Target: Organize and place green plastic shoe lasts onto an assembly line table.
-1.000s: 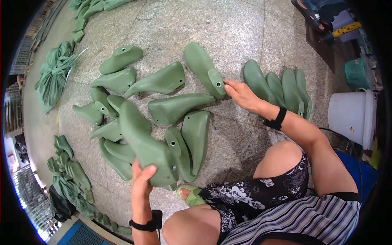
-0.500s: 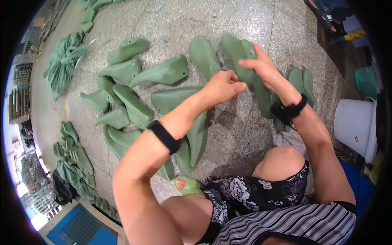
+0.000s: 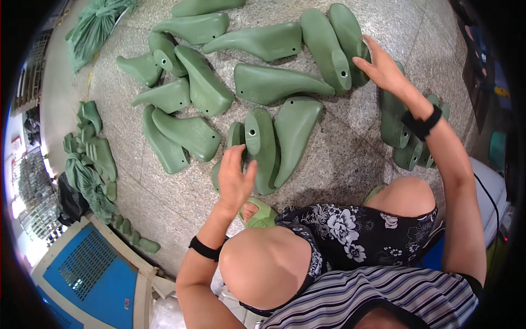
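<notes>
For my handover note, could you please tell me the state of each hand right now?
Left hand: open, over a green shoe last.
Right hand: at another shoe last; whether it grips cannot be told.

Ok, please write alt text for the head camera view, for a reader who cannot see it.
A person's right hand is at a green foot-shaped form on a speckled floor, while the left hand is by another form nearer the knees. Many similar forms lie nearby; a blue grated panel is at lower left.
</notes>
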### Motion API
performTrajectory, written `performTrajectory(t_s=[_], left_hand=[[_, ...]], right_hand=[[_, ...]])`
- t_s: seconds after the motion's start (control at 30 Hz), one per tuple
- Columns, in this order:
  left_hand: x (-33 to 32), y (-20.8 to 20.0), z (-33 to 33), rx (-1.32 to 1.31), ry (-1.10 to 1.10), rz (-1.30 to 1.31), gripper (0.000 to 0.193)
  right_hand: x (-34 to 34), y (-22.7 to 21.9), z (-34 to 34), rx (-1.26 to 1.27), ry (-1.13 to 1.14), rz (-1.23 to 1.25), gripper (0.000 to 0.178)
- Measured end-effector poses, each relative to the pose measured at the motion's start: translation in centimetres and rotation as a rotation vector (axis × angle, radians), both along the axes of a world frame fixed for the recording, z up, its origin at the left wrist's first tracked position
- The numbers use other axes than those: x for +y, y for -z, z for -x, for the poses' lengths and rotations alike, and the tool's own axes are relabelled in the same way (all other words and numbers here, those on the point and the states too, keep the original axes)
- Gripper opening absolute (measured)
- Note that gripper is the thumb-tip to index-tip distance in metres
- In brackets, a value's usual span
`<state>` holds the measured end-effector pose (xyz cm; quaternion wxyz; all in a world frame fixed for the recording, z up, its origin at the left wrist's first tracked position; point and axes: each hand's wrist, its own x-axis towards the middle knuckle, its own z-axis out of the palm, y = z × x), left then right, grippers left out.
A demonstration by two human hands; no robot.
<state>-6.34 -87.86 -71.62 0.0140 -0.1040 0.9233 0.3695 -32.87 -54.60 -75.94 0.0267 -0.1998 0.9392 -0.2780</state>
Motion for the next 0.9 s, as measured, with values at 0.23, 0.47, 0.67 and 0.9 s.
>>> performTrajectory(t_s=[0.23, 0.47, 0.67, 0.9], left_hand=[[1.3, 2.6, -1.4, 0.117, -0.01, -0.05, 0.048], [2.5, 6.3, 0.9, -0.172, -0.168, -0.234, 0.079], [0.5, 6.8, 0.6, -0.039, 0.068, -0.169, 0.08], [-2.6, 6.0, -2.1, -0.126, 0.392, -0.137, 0.078]], right_hand=[[-9.2, -6.6, -6.0, -0.133, -0.698, 0.164, 0.046], [-16.8, -0.9, -9.0, -0.147, -1.315, -0.441, 0.078], [-13.5, -1.4, -8.7, -0.216, -1.169, -0.556, 0.079], [-3.9, 0.0, -10.6, -0.351, -0.771, -0.555, 0.075]])
